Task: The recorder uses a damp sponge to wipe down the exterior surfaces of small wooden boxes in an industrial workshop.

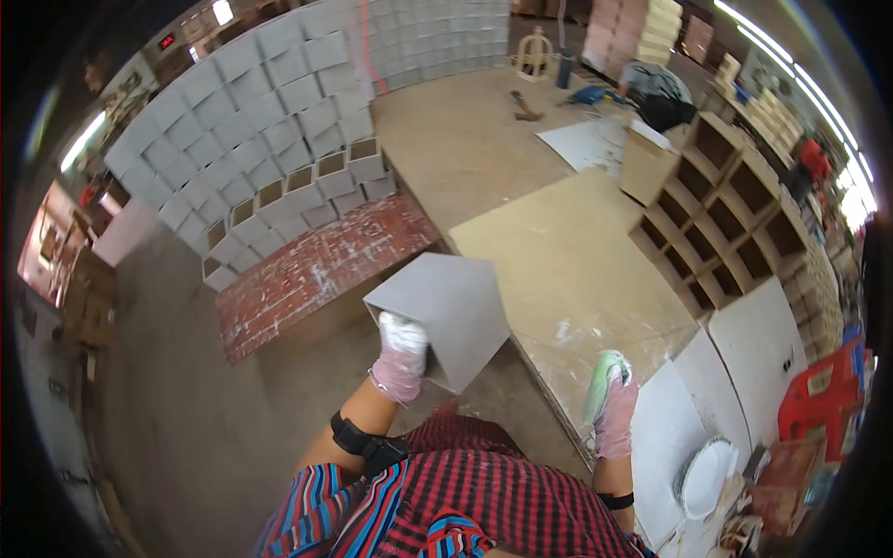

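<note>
My left hand (401,358), in a thin pink glove coated white at the fingers, grips the near left edge of a grey box (451,312). The box is held tilted in front of me, two of its smooth grey faces showing. Its hidden side covers most of my fingers. To the right, my right hand (617,414), gloved likewise, is closed around a pale green piece (601,383) smeared with white; its exact kind does not show. That hand is over the near edge of the tan board tabletop (558,279), apart from the box.
A paint-streaked red board (316,274) lies left, beside stacked grey boxes (270,102). At right stand brown open-fronted boxes (707,214), white panels (758,344), a white basin (704,477) and a red crate (823,391). A hammer (526,107) lies farther back. A person in red (816,160) is far right.
</note>
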`<state>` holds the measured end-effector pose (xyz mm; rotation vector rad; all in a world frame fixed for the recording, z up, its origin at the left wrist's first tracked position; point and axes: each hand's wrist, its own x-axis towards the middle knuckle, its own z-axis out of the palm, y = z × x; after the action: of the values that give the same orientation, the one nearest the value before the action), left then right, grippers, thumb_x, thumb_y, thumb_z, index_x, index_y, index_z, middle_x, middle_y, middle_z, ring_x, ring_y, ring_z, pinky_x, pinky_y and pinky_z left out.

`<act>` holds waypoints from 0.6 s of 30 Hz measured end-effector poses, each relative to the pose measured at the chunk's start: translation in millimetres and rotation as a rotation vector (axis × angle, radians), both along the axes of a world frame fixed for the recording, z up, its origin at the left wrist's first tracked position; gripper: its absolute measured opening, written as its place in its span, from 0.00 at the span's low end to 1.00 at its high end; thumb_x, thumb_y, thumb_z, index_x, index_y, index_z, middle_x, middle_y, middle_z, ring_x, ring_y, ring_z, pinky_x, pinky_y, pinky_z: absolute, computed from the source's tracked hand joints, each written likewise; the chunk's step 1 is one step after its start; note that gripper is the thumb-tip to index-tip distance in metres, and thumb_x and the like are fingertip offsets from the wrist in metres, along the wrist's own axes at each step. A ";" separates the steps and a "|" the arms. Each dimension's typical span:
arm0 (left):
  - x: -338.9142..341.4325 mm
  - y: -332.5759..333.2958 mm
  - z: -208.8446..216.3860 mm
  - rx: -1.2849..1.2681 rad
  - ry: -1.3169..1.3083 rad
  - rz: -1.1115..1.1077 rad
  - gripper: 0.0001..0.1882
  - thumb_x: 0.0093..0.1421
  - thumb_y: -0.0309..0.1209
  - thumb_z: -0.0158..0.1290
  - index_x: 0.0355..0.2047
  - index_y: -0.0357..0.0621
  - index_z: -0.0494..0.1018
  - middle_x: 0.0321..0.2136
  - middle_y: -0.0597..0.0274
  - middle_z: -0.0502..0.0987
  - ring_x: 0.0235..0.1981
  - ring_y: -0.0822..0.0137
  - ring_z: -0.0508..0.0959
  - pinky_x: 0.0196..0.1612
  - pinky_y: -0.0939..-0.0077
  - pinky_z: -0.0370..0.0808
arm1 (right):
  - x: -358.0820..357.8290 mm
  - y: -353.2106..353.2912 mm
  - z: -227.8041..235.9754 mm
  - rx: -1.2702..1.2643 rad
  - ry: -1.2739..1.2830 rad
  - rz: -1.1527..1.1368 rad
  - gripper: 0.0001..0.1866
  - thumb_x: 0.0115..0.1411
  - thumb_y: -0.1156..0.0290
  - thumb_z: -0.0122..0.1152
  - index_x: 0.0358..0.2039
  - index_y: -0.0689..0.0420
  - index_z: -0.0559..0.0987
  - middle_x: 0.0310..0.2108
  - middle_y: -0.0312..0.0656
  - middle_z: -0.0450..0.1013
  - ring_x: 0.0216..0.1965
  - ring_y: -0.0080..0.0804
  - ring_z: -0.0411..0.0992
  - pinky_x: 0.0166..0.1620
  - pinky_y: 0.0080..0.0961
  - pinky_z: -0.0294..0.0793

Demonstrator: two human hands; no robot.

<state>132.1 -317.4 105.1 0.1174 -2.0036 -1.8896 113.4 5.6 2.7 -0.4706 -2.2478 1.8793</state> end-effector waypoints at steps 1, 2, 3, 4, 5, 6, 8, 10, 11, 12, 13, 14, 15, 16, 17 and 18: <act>7.1 -14.9 -1.7 0.429 0.015 0.009 0.20 0.59 0.42 0.45 0.45 0.41 0.66 0.43 0.58 0.71 0.43 0.62 0.73 0.45 0.64 0.72 | -3.2 -13.0 8.8 0.001 0.002 0.032 0.18 0.58 0.71 0.50 0.48 0.63 0.66 0.38 0.40 0.69 0.35 0.25 0.67 0.39 0.20 0.68; 15.4 -32.5 -6.0 0.859 0.044 0.016 0.21 0.60 0.44 0.43 0.46 0.42 0.66 0.42 0.57 0.71 0.42 0.62 0.74 0.44 0.64 0.73 | -4.6 -27.2 23.4 -0.101 -0.005 0.070 0.18 0.58 0.71 0.50 0.48 0.63 0.66 0.38 0.40 0.69 0.35 0.25 0.67 0.40 0.20 0.68; 18.4 -63.9 -37.5 1.134 0.040 -0.039 0.22 0.61 0.45 0.41 0.48 0.43 0.65 0.44 0.57 0.71 0.45 0.61 0.72 0.47 0.62 0.71 | -8.1 -41.8 31.9 -0.202 -0.015 0.107 0.18 0.58 0.70 0.50 0.48 0.63 0.66 0.38 0.39 0.69 0.36 0.25 0.67 0.40 0.20 0.68; 23.8 -80.2 -41.9 1.137 0.054 -0.016 0.22 0.61 0.45 0.41 0.48 0.43 0.65 0.44 0.57 0.71 0.45 0.61 0.72 0.47 0.62 0.71 | -13.5 -52.3 31.0 -0.197 -0.018 0.133 0.18 0.58 0.70 0.50 0.48 0.63 0.66 0.38 0.39 0.69 0.36 0.25 0.67 0.40 0.20 0.68; 27.9 -95.7 -44.3 1.173 0.068 0.012 0.23 0.60 0.46 0.41 0.49 0.43 0.64 0.45 0.57 0.70 0.46 0.60 0.72 0.48 0.61 0.70 | -20.4 -59.9 29.1 -0.169 0.009 0.155 0.17 0.59 0.69 0.49 0.47 0.62 0.67 0.38 0.39 0.69 0.36 0.25 0.67 0.40 0.21 0.68; 30.4 -112.1 -47.7 1.208 0.081 0.038 0.24 0.60 0.47 0.41 0.50 0.44 0.64 0.46 0.57 0.70 0.47 0.59 0.71 0.49 0.61 0.69 | -27.4 -72.1 28.0 -0.142 0.038 0.176 0.17 0.59 0.68 0.49 0.47 0.62 0.67 0.38 0.38 0.69 0.36 0.25 0.67 0.40 0.21 0.68; 33.2 -151.4 -59.0 1.204 0.115 0.110 0.24 0.61 0.47 0.39 0.51 0.44 0.63 0.48 0.57 0.69 0.48 0.58 0.70 0.52 0.60 0.67 | -36.1 -110.3 35.8 -0.182 0.028 0.171 0.16 0.60 0.67 0.48 0.46 0.61 0.68 0.38 0.38 0.68 0.37 0.25 0.66 0.41 0.21 0.67; 32.3 -195.2 -63.9 1.174 0.097 0.192 0.25 0.61 0.48 0.38 0.51 0.45 0.62 0.49 0.58 0.68 0.49 0.58 0.69 0.52 0.60 0.66 | -51.8 -143.8 31.9 -0.199 0.031 0.209 0.15 0.61 0.67 0.47 0.46 0.61 0.68 0.39 0.39 0.68 0.37 0.25 0.66 0.41 0.22 0.67; 30.4 -216.9 -65.4 1.176 0.104 0.212 0.25 0.61 0.48 0.38 0.51 0.45 0.62 0.49 0.58 0.68 0.49 0.58 0.69 0.52 0.60 0.66 | -60.3 -159.1 27.9 -0.196 0.024 0.228 0.15 0.61 0.67 0.47 0.46 0.61 0.68 0.39 0.39 0.68 0.37 0.25 0.66 0.41 0.22 0.67; 27.8 -239.0 -66.5 1.104 0.091 0.267 0.25 0.61 0.48 0.37 0.51 0.44 0.62 0.49 0.58 0.68 0.50 0.58 0.68 0.53 0.60 0.66 | -68.7 -173.4 23.1 -0.142 0.010 0.215 0.15 0.61 0.67 0.46 0.46 0.61 0.68 0.39 0.40 0.68 0.38 0.26 0.66 0.42 0.22 0.67; 23.0 -264.7 -65.5 1.031 0.080 0.319 0.25 0.62 0.48 0.36 0.52 0.44 0.62 0.50 0.57 0.67 0.50 0.58 0.68 0.54 0.59 0.65 | -78.9 -197.1 25.1 -0.089 0.000 0.202 0.15 0.61 0.66 0.45 0.46 0.61 0.67 0.39 0.40 0.68 0.38 0.26 0.66 0.42 0.23 0.67; 18.4 -293.8 -66.6 1.035 0.085 0.337 0.25 0.62 0.48 0.36 0.52 0.44 0.62 0.50 0.57 0.67 0.50 0.58 0.68 0.54 0.59 0.65 | -87.6 -223.6 26.8 -0.085 -0.005 0.220 0.15 0.61 0.66 0.45 0.46 0.61 0.67 0.39 0.40 0.68 0.38 0.26 0.66 0.42 0.23 0.67; 14.5 -326.1 -69.4 1.038 0.085 0.266 0.26 0.62 0.49 0.35 0.52 0.45 0.62 0.50 0.57 0.66 0.51 0.57 0.67 0.54 0.58 0.64 | -94.2 -250.8 29.9 -0.090 -0.034 0.203 0.16 0.61 0.66 0.45 0.46 0.61 0.67 0.39 0.40 0.68 0.38 0.27 0.67 0.42 0.24 0.67; 15.2 -352.0 -71.9 1.050 0.082 0.199 0.26 0.62 0.49 0.34 0.53 0.45 0.61 0.51 0.57 0.66 0.52 0.57 0.66 0.55 0.58 0.64 | -97.9 -270.7 35.4 -0.085 -0.069 0.188 0.16 0.61 0.66 0.45 0.47 0.61 0.67 0.39 0.41 0.68 0.38 0.28 0.67 0.42 0.24 0.67; 12.7 -380.7 -71.5 0.973 0.030 0.246 0.28 0.62 0.50 0.33 0.54 0.45 0.60 0.52 0.59 0.65 0.52 0.56 0.66 0.55 0.57 0.63 | -107.2 -279.9 14.5 -0.130 -0.083 0.199 0.17 0.61 0.66 0.46 0.47 0.61 0.67 0.40 0.41 0.68 0.39 0.28 0.67 0.43 0.25 0.68; 11.4 -410.2 -71.6 0.981 0.032 0.269 0.28 0.62 0.50 0.33 0.54 0.45 0.60 0.52 0.59 0.65 0.52 0.56 0.66 0.55 0.57 0.63 | -118.5 -302.4 12.6 -0.121 -0.093 0.218 0.17 0.61 0.66 0.46 0.47 0.61 0.67 0.40 0.41 0.68 0.39 0.28 0.67 0.43 0.25 0.68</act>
<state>143.5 -727.6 33.5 0.5671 -0.8156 -2.4530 -5.2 -296.8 15.4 -0.3476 -2.3372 2.1510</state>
